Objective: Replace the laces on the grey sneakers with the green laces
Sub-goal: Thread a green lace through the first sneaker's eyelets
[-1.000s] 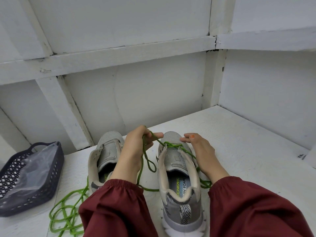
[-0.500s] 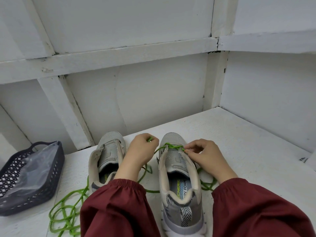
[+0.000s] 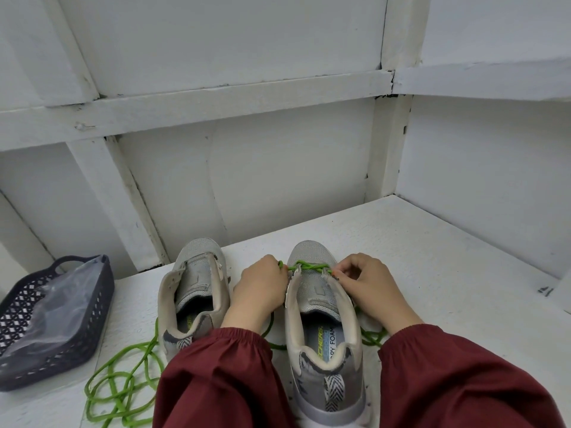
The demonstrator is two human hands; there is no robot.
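Note:
Two grey sneakers stand side by side on the white surface, toes pointing away from me. The left sneaker point(image 3: 194, 291) has no lace. A green lace point(image 3: 309, 266) crosses the front eyelets of the right sneaker point(image 3: 321, 316). My left hand point(image 3: 262, 288) grips the lace at the shoe's left edge. My right hand point(image 3: 367, 285) pinches it at the right edge. The lace's loose ends trail down both sides of the shoe. A second green lace point(image 3: 120, 387) lies coiled at the lower left.
A dark perforated basket point(image 3: 92, 316) holding a clear plastic bag sits at the far left. White walls with beams close in the back and the right side. Dark red sleeves cover both my forearms.
Both hands dropped from above the shoe onto its front eyelets. The lace loop that my left hand held up is now pulled flat across the shoe.

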